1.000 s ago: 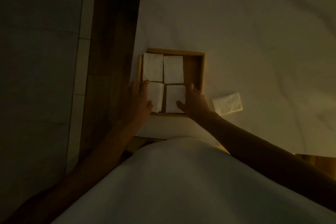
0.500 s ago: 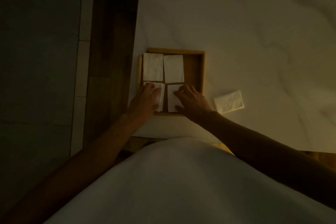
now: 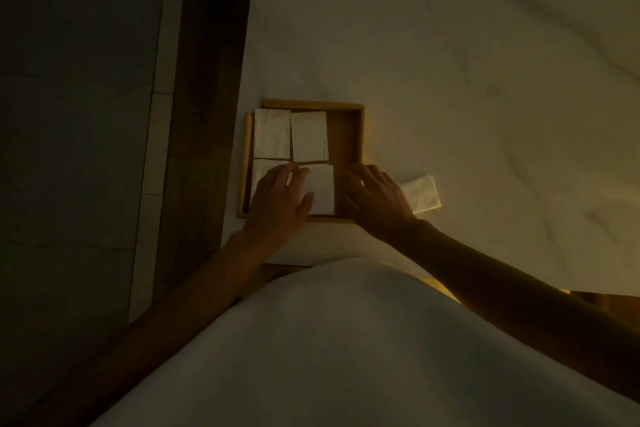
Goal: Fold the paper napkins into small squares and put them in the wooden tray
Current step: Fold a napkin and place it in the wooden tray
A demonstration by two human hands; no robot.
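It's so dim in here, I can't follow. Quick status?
Both hands open: left hand flat on the near napkins, right hand at the wooden tray. Four folded napkins inside. One folded napkin outside it. Nothing in the way.

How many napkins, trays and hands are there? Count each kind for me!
Folded napkins: 5, four in the tray and one outside on the white cloth
Wooden tray: 1
Hands: 2, left hand and right hand
Total: 8
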